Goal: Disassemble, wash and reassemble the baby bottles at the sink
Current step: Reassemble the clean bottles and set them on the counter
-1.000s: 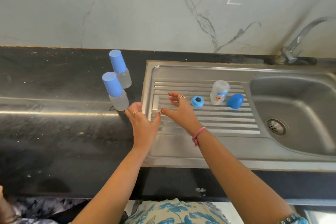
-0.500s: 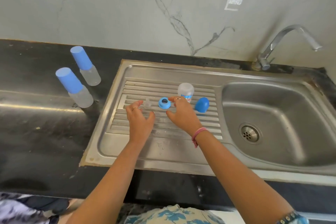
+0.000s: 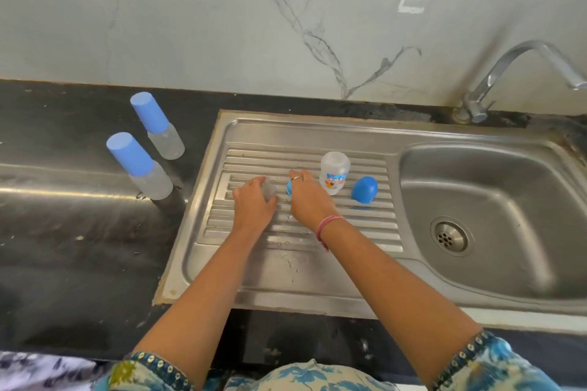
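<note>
On the ribbed steel drainboard (image 3: 317, 233) my left hand (image 3: 254, 205) curls its fingers round a small clear nipple (image 3: 270, 190). My right hand (image 3: 307, 200) covers the blue collar ring (image 3: 288, 189) and pinches it; only the ring's left edge shows. To the right of that hand a clear bottle body (image 3: 334, 175) with a printed label stands mouth down. A blue dome cap (image 3: 364, 189) lies beyond it, near the basin. Two capped bottles stand on the black counter at left, one nearer (image 3: 139, 165) and one farther back (image 3: 158, 125).
The sink basin (image 3: 508, 200) with its drain (image 3: 449, 236) is to the right. A chrome faucet (image 3: 495, 73) curves out from the back right corner. A marble wall rises behind the counter (image 3: 63, 232).
Both hands moved forward over the drainboard. The left hand closed on the clear nipple and the right hand came down on the blue ring. The view shifted right toward the basin.
</note>
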